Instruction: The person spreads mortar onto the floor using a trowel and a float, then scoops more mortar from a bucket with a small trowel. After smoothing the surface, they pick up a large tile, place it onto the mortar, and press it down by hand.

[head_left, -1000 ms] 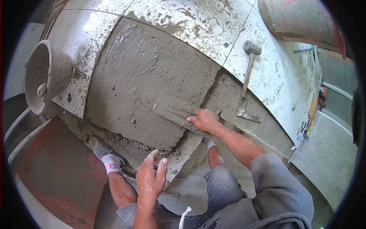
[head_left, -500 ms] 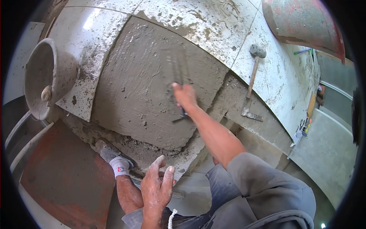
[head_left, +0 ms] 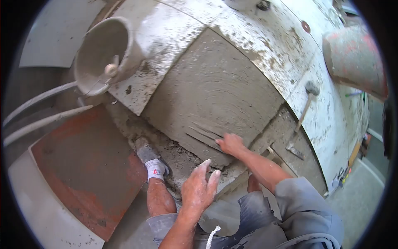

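The right hand (head_left: 232,144) is closed around a trowel (head_left: 203,136), which looks blurred at the near part of the grey mortar (head_left: 215,79). The left hand (head_left: 200,187), thumb apart, hovers near the mortar's edge. A bucket (head_left: 98,46) is at the left.

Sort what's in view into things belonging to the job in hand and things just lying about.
In the job:
trowel, blurred, in the right hand
mortar under it
left bucket, probably
right bucket, probably

Lying about, it seems:
mallet
disc
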{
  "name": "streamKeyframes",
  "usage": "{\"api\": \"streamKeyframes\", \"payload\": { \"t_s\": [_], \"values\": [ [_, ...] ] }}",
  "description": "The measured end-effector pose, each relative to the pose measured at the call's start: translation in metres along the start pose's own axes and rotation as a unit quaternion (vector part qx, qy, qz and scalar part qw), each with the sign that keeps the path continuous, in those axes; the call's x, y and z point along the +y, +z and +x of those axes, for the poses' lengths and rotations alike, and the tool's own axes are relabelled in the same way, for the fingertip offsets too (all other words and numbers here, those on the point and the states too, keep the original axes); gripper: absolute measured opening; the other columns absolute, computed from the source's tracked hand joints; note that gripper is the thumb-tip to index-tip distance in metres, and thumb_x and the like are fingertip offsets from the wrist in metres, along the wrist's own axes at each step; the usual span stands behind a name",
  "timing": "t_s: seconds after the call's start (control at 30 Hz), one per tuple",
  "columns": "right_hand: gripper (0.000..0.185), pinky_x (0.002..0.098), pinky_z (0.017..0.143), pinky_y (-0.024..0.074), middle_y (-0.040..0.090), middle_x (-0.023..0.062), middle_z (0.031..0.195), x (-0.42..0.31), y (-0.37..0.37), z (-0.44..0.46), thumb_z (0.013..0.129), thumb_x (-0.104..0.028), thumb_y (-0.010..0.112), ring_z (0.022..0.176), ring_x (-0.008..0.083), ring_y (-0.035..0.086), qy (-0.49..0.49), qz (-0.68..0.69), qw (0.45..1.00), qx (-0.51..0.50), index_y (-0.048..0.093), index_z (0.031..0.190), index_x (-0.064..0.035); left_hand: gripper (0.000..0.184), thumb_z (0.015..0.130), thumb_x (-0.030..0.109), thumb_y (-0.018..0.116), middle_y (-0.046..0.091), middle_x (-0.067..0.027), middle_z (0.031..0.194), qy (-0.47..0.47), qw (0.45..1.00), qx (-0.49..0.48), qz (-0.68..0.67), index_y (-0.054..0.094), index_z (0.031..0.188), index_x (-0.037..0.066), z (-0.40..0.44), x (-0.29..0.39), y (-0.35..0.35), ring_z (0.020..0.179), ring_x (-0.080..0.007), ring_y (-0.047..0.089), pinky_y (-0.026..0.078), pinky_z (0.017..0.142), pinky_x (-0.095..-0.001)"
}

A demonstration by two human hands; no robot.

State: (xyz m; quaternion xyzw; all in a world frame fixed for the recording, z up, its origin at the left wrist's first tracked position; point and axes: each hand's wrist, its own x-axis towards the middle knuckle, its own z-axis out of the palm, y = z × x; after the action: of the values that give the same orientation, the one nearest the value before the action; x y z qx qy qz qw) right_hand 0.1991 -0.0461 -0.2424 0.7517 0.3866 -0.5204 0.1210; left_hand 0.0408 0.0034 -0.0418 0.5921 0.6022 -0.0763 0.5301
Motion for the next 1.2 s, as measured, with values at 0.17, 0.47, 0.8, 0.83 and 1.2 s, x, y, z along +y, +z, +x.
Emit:
{"api": "streamKeyframes", "payload": {
  "t_s": [0.17, 0.47, 0.8, 0.83, 1.2],
  "values": [
    [0.05, 0.0473, 0.079, 0.0507, 0.066, 0.0232, 0.089, 0.032, 0.004, -0.03, 0.088, -0.046, 0.057, 0.091, 0.0384, 0.064, 0.03, 0.013, 0.999, -0.022, 0.063, 0.099, 0.0025, 0.044, 0.088, 0.037, 0.057, 0.065, -0.019, 0.1, 0.067, 0.995, 0.053, 0.05, 0.057, 0.118, 0.005, -0.001, 0.0, 0.002, 0.089, -0.0346, 0.064, 0.05, 0.079, -0.0437],
    [0.037, 0.0309, 0.051, 0.0466, 0.057, 0.0052, 0.063, -0.038, -0.041, -0.079, 0.095, -0.035, 0.05, 0.051, 0.0174, 0.054, 0.05, 0.57, 0.816, -0.087, 0.058, 0.081, -0.002, 0.042, 0.088, 0.035, 0.055, 0.063, -0.0198, 0.107, 0.022, 0.998, 0.028, 0.047, 0.057, 0.115, 0.004, 0.001, 0.007, 0.001, 0.099, -0.0372, 0.06, 0.047, 0.084, -0.0469],
    [0.018, 0.0326, 0.048, 0.0389, 0.052, 0.0024, 0.068, -0.071, -0.071, -0.108, 0.094, -0.022, 0.051, 0.053, 0.0142, 0.047, 0.001, 0.436, 0.899, -0.036, 0.056, 0.083, -0.0084, 0.049, 0.08, 0.024, 0.065, 0.059, -0.0156, 0.105, 0.099, 0.983, 0.099, 0.118, 0.05, 0.121, 0.002, -0.007, -0.001, 0.004, 0.099, -0.0339, 0.058, 0.049, 0.079, -0.0467],
    [0.019, 0.0322, 0.049, 0.0381, 0.052, 0.0023, 0.07, -0.073, -0.07, -0.11, 0.094, -0.024, 0.051, 0.056, 0.0135, 0.048, -0.026, 0.413, 0.91, -0.027, 0.056, 0.085, -0.0079, 0.055, 0.077, 0.026, 0.066, 0.059, -0.0165, 0.105, 0.091, 0.984, 0.094, 0.124, 0.049, 0.122, 0.0, -0.006, -0.001, 0.005, 0.099, -0.0341, 0.058, 0.049, 0.081, -0.0464],
    [0.034, 0.0399, 0.076, 0.0439, 0.062, 0.0135, 0.09, -0.066, -0.066, -0.129, 0.093, -0.03, 0.05, 0.083, 0.0217, 0.056, -0.045, 0.297, 0.95, -0.083, 0.058, 0.098, 0.003, 0.057, 0.071, 0.036, 0.074, 0.058, -0.0183, 0.106, 0.029, 0.981, 0.028, 0.192, 0.055, 0.111, -0.001, -0.016, 0.005, 0.013, 0.105, -0.035, 0.056, 0.047, 0.086, -0.0447]
  ]
}}
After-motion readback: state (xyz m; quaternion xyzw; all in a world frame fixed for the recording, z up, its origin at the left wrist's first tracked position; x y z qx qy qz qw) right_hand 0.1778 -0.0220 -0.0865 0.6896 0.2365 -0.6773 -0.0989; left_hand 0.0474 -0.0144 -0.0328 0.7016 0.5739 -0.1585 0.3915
